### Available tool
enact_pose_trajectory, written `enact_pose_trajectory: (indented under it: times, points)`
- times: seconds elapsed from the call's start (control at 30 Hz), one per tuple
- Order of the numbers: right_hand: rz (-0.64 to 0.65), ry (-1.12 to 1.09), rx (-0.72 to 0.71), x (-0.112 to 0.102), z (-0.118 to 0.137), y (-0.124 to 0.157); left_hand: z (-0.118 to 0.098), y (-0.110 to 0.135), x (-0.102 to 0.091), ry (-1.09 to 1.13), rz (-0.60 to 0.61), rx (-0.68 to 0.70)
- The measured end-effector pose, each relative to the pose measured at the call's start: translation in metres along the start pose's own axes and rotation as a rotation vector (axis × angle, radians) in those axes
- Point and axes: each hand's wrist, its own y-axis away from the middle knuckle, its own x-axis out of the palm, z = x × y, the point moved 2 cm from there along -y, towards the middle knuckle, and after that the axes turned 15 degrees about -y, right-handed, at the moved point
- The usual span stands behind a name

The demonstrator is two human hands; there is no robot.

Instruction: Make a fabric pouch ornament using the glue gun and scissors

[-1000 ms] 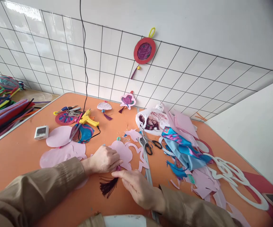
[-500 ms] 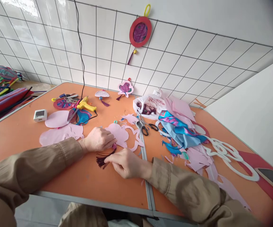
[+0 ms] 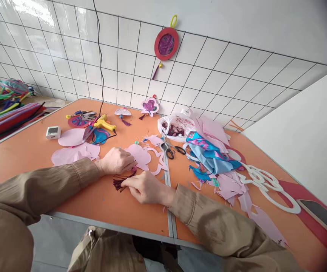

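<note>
Two hands meet at the near edge of the pink cutout [image 3: 139, 155]. The left hand [image 3: 117, 161] curls its fingers onto the top of the tassel [image 3: 120, 182] there; pinching or only pressing, I cannot tell. The right hand [image 3: 144, 187] pinches the tassel strands just short of the cutout. Cutting looks finished; fixing the tassel on seems underway, not settled.

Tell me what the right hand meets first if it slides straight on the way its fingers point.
The dark purple thread tassel: the right hand points toward the person's left across the orange table, and its fingertips seem to touch the tassel.
</note>
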Motion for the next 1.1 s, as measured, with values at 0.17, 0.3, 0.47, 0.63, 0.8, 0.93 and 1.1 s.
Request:
enact_pose_trajectory:
  times: [0.17, 0.3, 0.47, 0.63, 0.8, 0.93, 1.1]
  points:
    - [-0.012, 0.019, -0.05, -0.001, 0.0, 0.001, -0.001, 0.002, 0.004, 0.013, 0.041, 0.028]
    - [-0.015, 0.053, -0.094, 0.0, -0.002, 0.006, -0.004, 0.0, 0.007, 0.005, 0.051, 0.056]
    - [-0.035, 0.08, -0.124, -0.001, 0.0, 0.008, -0.009, -0.004, 0.009, 0.014, 0.073, 0.081]
    - [-0.069, 0.07, -0.17, -0.004, 0.004, 0.006, -0.012, -0.006, 0.012, 0.02, 0.128, 0.075]
    - [-0.099, 0.077, -0.169, -0.005, 0.006, 0.006, -0.011, -0.004, 0.018, 0.058, 0.189, 0.036]
    - [-0.081, 0.082, -0.172, -0.004, 0.004, 0.006, 0.006, -0.008, 0.007, 0.161, 0.261, -0.144]
    - [-0.099, 0.102, -0.217, -0.004, 0.003, 0.006, 0.064, -0.03, -0.038, -0.114, 0.604, -0.559]
